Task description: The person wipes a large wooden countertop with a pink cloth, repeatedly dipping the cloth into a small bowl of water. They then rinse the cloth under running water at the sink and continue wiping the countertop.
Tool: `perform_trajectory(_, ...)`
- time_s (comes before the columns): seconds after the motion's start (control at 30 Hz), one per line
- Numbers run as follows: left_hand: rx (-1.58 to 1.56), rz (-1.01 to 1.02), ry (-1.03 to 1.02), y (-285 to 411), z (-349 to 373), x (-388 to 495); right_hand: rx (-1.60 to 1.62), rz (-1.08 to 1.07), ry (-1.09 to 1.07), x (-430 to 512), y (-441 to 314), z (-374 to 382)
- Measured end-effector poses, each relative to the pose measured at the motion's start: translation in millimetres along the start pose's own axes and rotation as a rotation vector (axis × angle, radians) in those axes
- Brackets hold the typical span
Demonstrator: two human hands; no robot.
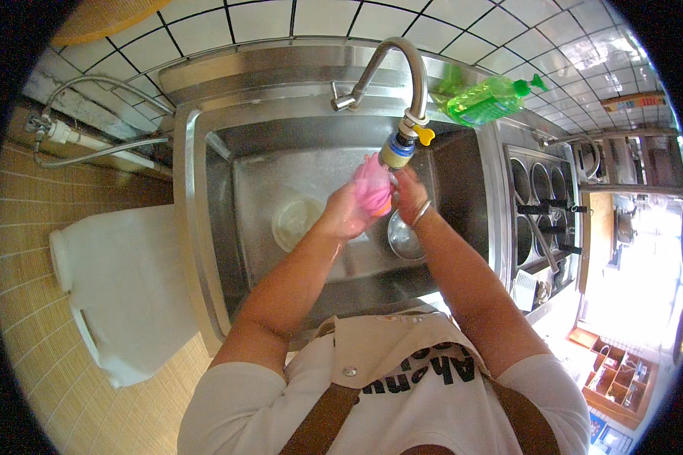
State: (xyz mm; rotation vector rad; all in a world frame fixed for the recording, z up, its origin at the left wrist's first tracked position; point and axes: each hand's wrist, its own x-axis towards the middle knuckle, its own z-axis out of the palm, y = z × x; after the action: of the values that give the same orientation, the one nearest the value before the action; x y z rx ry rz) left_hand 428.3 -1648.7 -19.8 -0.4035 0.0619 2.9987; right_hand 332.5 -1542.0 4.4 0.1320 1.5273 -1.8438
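Note:
My left hand [344, 210] grips a bunched pink cloth [374, 187] with an orange edge, just below the spout filter [397, 152] of the curved metal faucet [418, 74]. Close against the cloth's right side is my right hand [411, 193], blurred, with a bracelet on its wrist; whether its fingers hold the cloth is unclear. Both hands are over the stainless steel sink [347, 267]. A round, pale translucent dish or lid [297, 223] lies on the sink floor to the left. Partly hidden beneath my right wrist is a round metal bowl [403, 243].
A green pump bottle of liquid soap [485, 102] stands on the sink's back ledge. Right of the sink, a cooker unit has several round wells [522, 239]. A large white plastic container [131, 290] is at the left. Behind rises a white tiled wall [324, 17].

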Motion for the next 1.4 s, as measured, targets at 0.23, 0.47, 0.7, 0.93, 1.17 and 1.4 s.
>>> perform_trajectory(0.23,0.003,-0.076,0.108,5.4,-25.1,-6.4,0.378,0.312,-0.177,4.9,41.6,6.8)
perform_trajectory(0.47,1.511,0.352,1.063,47.0,-206.3,-57.3,0.256,0.223,-0.189,8.3,58.1,-4.3)
perform_trajectory(0.7,0.417,-0.174,1.095,3.4,-246.3,-92.1,0.352,0.282,-0.354,-8.8,28.7,12.7)
perform_trajectory(0.93,0.401,-0.201,0.700,-17.2,-140.6,-10.0,0.453,0.355,-0.451,-21.1,-3.3,-1.0)
perform_trajectory(1.17,0.721,-0.191,0.666,0.3,-84.1,1.6,0.435,0.230,-0.146,-36.1,-16.5,-28.6)
perform_trajectory(1.4,0.857,-0.237,0.851,20.7,-100.1,-34.7,0.528,0.190,-0.313,-61.8,-41.5,-60.3)
